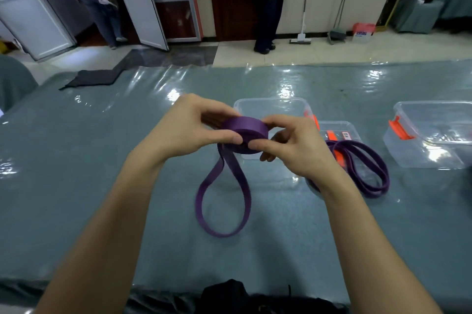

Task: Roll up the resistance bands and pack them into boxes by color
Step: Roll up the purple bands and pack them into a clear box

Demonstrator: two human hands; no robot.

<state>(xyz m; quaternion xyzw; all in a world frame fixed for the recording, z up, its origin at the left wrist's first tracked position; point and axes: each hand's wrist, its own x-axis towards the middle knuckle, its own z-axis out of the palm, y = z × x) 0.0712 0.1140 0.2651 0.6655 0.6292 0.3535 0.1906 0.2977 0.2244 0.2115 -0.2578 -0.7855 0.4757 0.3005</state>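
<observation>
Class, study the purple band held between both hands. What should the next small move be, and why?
Probably turn the purple roll one more wrap toward the loose loop, winding it in. Both the left hand and the right hand pinch the roll, yet a long loop hangs from it onto the table unrolled, so packing looks premature.

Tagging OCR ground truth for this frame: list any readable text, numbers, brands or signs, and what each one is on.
Nothing here reads cleanly.
Blue print on the red-and-white container on the floor by the wall: possibly digits, too blurred to read.
White label at the middle clear box: dark marks, too small to read.
Purple band in the hands: no print visible.
</observation>
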